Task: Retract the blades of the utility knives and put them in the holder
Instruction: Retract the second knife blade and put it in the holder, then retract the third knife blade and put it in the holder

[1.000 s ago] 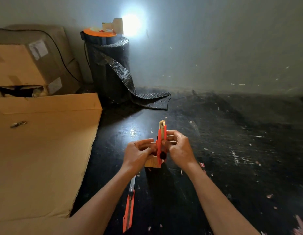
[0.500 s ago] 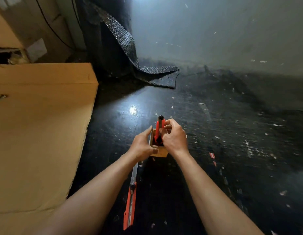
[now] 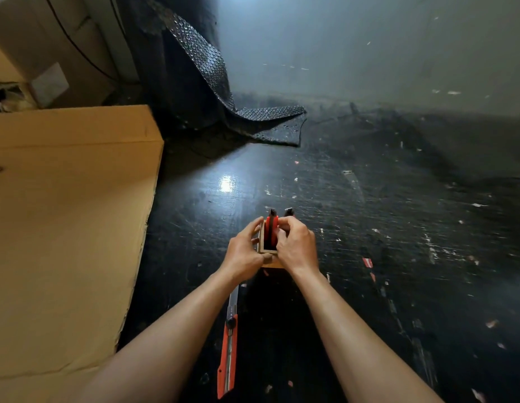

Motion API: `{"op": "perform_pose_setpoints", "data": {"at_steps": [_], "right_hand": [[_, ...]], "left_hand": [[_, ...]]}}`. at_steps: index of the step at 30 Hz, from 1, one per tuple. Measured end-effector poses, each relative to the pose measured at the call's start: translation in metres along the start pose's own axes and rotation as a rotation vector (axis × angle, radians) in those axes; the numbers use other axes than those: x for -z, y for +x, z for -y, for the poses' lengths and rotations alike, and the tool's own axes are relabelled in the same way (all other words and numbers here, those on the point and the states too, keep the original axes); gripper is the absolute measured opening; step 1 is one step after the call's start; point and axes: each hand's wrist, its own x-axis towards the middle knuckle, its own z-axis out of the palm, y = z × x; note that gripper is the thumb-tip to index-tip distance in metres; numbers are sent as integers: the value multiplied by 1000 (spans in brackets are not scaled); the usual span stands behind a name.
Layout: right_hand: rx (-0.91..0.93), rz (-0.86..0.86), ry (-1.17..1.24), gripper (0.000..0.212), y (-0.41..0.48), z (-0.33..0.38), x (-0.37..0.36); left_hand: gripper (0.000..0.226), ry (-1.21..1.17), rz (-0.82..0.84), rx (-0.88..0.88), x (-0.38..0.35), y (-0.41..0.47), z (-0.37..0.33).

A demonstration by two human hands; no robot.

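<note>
Red knife: upright in wooden holder.
Left hand: fingers bracing holder.
Right hand: fingers pinching knife.

Scuffed black floor, grey wall

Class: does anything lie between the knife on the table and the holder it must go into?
Yes. The left hand and forearm cross over the knife blade end, just short of the holder; nothing else visible blocks it.

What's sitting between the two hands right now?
In the head view, the small wooden holder with an orange utility knife standing upright in it lies between the left hand and the right hand; both hands touch it.
</note>
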Motion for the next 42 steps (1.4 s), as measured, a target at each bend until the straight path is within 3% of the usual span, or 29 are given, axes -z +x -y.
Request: {"op": "perform_pose_setpoints", "data": {"at_steps": [4, 11, 18, 23, 29, 35, 42], "right_hand": [[58, -22, -23, 30, -10, 1, 9], [108, 24, -96, 26, -46, -9, 14], [3, 289, -227, 30, -112, -35, -21], [-80, 441, -237, 27, -153, -50, -41], [-151, 564, -39, 12, -174, -59, -48], [-255, 510, 202, 21, -182, -67, -36], [-96, 364, 354, 30, -168, -49, 3]], "left_hand": [[104, 58, -22, 3, 0, -4, -1], [89, 194, -123, 38, 6, -48, 0], [38, 274, -229, 146, 10, -115, 38], [28, 267, -205, 306, 1, -148, 66], [27, 141, -204, 339, -12, -165, 78], [35, -37, -223, 333, -12, -178, 74], [32, -322, -163, 137, 0, -179, 29]]}}
